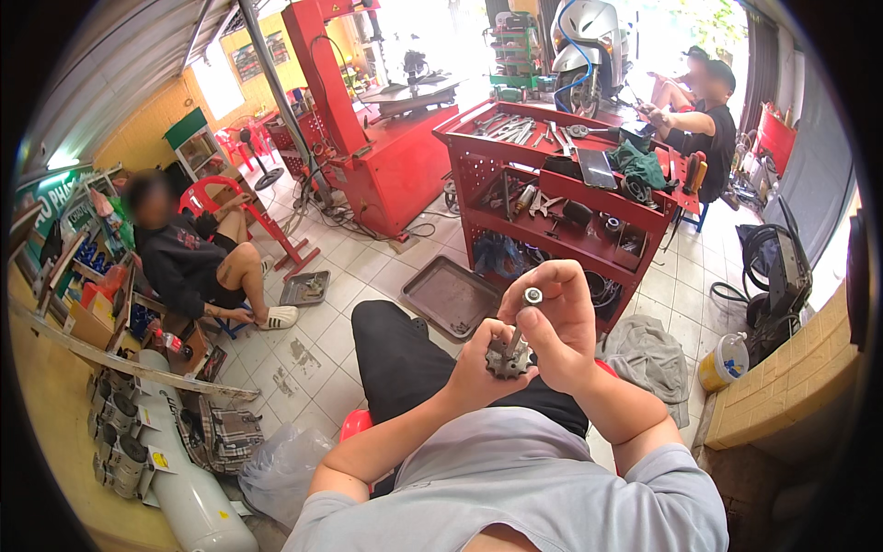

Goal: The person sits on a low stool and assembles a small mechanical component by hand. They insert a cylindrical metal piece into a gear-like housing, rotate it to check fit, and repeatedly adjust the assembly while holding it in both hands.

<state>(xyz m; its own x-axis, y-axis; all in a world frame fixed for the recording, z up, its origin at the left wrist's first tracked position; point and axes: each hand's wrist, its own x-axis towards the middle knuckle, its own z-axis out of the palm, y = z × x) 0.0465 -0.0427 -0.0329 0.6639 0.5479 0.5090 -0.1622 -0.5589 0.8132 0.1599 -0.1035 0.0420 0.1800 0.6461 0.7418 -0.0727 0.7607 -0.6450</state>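
Note:
Above my lap, my left hand is closed around a dark metal part with a toothed rim, like a small sprocket. Right beside it, my right hand pinches a slim metal piece with a round, shiny end between thumb and fingers. The two hands nearly touch. My fingers cover much of both pieces, so I cannot tell whether they are joined.
Ahead stands a red tool cart with wrenches and a phone on top. A metal tray lies on the tiled floor. One person sits at left; others sit near a scooter. A grey cloth and bucket are at right.

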